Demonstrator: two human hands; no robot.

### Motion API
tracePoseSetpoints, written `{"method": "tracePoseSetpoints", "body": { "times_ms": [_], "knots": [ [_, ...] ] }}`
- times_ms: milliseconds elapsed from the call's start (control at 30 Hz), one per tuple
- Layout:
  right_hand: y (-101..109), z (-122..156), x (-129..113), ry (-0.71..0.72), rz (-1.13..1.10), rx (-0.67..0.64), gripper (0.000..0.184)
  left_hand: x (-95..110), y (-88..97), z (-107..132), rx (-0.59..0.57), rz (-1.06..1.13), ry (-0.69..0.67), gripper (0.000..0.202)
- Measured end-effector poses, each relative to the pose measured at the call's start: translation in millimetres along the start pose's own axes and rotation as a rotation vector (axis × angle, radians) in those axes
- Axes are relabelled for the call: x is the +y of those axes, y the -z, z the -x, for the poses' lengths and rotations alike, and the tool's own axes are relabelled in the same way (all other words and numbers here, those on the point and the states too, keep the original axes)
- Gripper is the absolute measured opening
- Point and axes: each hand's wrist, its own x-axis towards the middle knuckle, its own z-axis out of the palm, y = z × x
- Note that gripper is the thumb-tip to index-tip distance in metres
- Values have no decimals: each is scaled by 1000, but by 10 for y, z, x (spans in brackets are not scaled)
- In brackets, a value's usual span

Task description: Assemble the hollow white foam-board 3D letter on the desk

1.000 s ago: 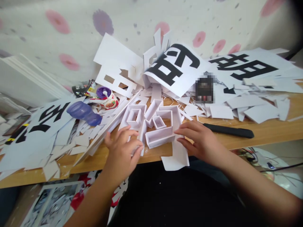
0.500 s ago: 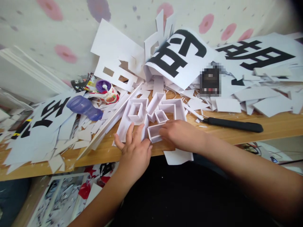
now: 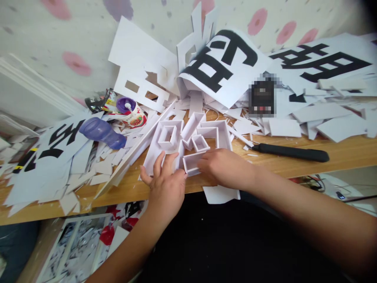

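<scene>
A hollow white foam-board shape (image 3: 150, 159), built with upright strip walls and inner box-like pieces, lies at the table's front edge. My left hand (image 3: 167, 179) rests on its near left part, fingers spread and bent over the wall. Over the near right part, my right hand (image 3: 224, 167) has its fingers closed on a white strip wall (image 3: 193, 162); the fingertips are partly hidden behind the hand. Below the right hand, a white board section (image 3: 222, 194) sticks out past the table edge. To the right lies a black-handled cutter (image 3: 291, 152).
White offcuts (image 3: 103, 165) cover much of the wooden table (image 3: 273, 167). Sheets printed with black characters (image 3: 219, 70) lean at the back and right. A purple bottle (image 3: 103, 133) and a snack cup (image 3: 134, 116) are at left. Below stands a bin of scraps (image 3: 73, 247).
The view has shifted slightly. Both hands keep nearly the same place and pose on the foam-board shape.
</scene>
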Motion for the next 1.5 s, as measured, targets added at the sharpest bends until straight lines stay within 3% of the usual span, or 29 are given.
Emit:
{"method": "tracePoseSetpoints", "body": {
  "times_ms": [200,267,500,867,1033,1133,1500],
  "knots": [
    [80,-54,57,6,-26,267,23,-15,-7,13,53,29,11,21],
    [84,-132,89,31,-13,301,24,-22,10,9,76,30,2,18],
    [4,-316,128,24,-88,193,21,-75,28,-44,106,40,-16,18],
    [-128,-380,188,0,-184,255,21,-91,-50,-39,173,69,-23,4],
    [-109,-371,176,-5,-164,240,19,-92,-76,-41,248,70,-52,25],
    [-92,-364,172,-3,-159,224,18,-107,-90,-33,292,81,-67,19],
    [-66,-334,171,29,-161,215,17,-233,-115,-27,281,54,-121,12]
  ]
}}
